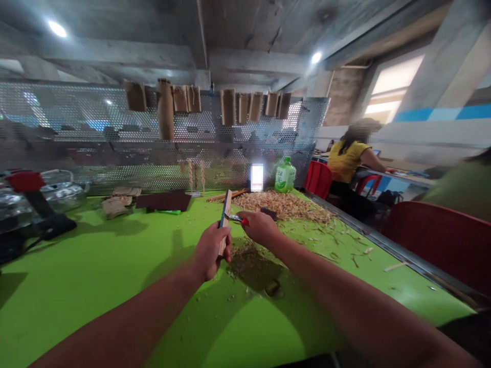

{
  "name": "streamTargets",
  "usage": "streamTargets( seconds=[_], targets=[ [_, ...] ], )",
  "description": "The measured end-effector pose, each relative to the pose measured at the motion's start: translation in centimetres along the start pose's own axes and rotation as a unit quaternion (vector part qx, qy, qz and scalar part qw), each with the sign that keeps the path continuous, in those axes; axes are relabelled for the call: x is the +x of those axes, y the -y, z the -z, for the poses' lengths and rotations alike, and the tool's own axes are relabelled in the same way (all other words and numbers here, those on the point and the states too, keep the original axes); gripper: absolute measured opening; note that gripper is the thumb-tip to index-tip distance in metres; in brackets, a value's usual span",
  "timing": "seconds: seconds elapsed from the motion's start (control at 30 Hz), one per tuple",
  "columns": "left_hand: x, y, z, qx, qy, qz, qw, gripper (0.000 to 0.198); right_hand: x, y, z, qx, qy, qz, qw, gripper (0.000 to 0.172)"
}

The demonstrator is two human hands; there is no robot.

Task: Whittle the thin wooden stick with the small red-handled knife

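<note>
My left hand is closed round the lower end of a flat wooden strip, which stands tilted up over the green table. One edge of the strip looks blue-grey. In my right hand is a knife with a red handle, its metal blade pointing left against the strip's side. Below both hands lies a small heap of brown wood shavings. A larger pile of pale shavings spreads behind my right hand, with a dark block on it.
On the green table are a brown sheet, wood pieces, a lit phone, a green bottle and a red-topped black tool. A perforated metal screen stands behind. At right, a person in yellow sits near red chairs.
</note>
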State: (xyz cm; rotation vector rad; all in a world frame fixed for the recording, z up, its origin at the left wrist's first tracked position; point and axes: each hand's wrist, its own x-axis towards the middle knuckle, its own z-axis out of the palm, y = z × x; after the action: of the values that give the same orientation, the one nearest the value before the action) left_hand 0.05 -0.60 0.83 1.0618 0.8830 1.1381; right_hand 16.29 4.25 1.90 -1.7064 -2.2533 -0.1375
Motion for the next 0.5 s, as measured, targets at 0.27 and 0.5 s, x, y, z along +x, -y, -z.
streamTargets(
  seconds=[0.27, 0.5],
  targets=[
    [-0.4, -0.3, -0.4, 0.042, -0.026, 0.031, 0.998, 0.011, -0.4, 0.5, 0.4, -0.021, 0.008, 0.006, 1.0, 0.035],
    [-1.4, -1.2, -1.2, 0.04, -0.015, 0.06, 0.997, 0.014, -0.1, 0.4, 0.6, -0.048, -0.027, -0.002, 0.998, 0.028]
  ],
)
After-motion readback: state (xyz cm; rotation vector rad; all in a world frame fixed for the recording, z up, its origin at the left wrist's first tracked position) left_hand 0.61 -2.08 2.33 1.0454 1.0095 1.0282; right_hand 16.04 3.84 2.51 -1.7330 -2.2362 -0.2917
